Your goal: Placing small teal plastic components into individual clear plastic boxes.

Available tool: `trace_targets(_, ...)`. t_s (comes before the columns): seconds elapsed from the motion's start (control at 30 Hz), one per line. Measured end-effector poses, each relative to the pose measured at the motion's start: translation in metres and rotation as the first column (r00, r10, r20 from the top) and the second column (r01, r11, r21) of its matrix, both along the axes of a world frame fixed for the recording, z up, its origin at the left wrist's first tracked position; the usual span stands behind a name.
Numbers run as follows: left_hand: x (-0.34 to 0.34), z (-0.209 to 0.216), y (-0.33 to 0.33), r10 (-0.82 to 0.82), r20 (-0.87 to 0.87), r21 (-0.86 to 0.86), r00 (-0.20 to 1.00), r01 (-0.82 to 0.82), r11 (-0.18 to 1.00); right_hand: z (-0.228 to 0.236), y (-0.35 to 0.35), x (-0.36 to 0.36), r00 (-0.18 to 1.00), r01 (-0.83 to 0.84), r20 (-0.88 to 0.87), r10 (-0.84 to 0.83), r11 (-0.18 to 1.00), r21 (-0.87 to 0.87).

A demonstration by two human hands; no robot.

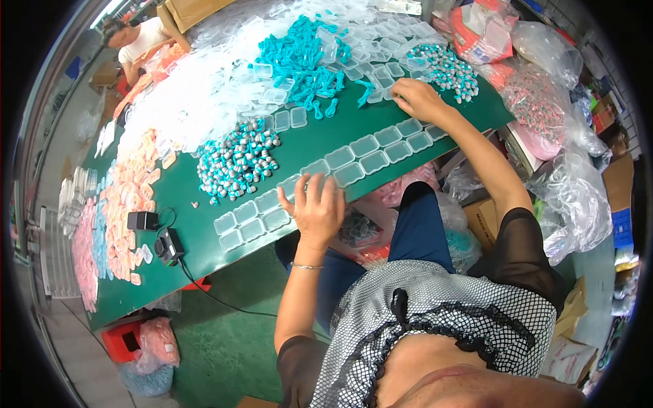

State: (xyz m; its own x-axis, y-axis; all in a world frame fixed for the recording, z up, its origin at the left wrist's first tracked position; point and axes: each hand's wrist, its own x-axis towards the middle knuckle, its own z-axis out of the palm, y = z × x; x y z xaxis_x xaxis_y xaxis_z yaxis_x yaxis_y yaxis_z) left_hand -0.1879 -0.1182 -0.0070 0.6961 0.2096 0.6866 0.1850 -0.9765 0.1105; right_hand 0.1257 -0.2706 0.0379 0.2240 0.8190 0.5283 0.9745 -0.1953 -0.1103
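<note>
Two rows of small clear plastic cases (374, 162) run along the near edge of the green table. Over the middle of these rows my left hand (316, 209) lies with its fingers spread, touching or just above the cases. My right hand (420, 100) is beyond the right end of the rows, its fingers bent down beside loose clear cases (383, 76). What its fingertips hold, if anything, is hidden. A heap of teal looped pieces (299, 58) lies left of that hand. Small rounded teal, grey and white pieces (235, 160) are piled left of the rows.
More rounded pieces (445, 71) lie at the far right. A large mound of clear cases (197, 88) covers the back. Peach pieces (132, 197) and a black device with a cable (168, 246) are on the left. Plastic bags (564, 197) crowd the right side. Another person (139, 41) sits far left.
</note>
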Motion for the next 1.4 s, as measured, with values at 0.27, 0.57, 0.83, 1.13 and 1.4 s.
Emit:
trace_targets(0.27, -0.001, -0.001, -0.002, -0.023, 0.018, 0.009, 1.000, 0.023, 1.000, 0.021, -0.003, 0.014, 0.626, 0.059, -0.778, 0.054, 0.991, 0.116)
trace_targets(0.57, -0.005, -0.001, 0.000, -0.047, -0.001, -0.048, 0.999, 0.047, 0.998, 0.035, -0.101, -0.002, 0.957, 0.081, -0.283, -0.058, 0.994, 0.070)
trace_targets(0.83, -0.001, -0.002, 0.000, -0.022, -0.002, 0.023, 1.000, 0.022, 0.999, 0.009, -0.217, 0.062, 0.870, 0.292, -0.441, -0.220, 0.951, 0.102)
trace_targets(1.13, 0.004, 0.023, -0.007, -0.058, -0.052, -0.016, 0.997, 0.057, 0.998, -0.020, -0.219, 0.087, 0.917, 0.296, -0.291, -0.274, 0.955, 0.033)
trace_targets(1.4, 0.122, 0.043, 0.028, -0.306, -0.094, -0.362, 0.947, 0.253, 0.897, -0.004, -0.204, 0.000, 0.903, 0.399, -0.114, -0.415, 0.907, -0.138)
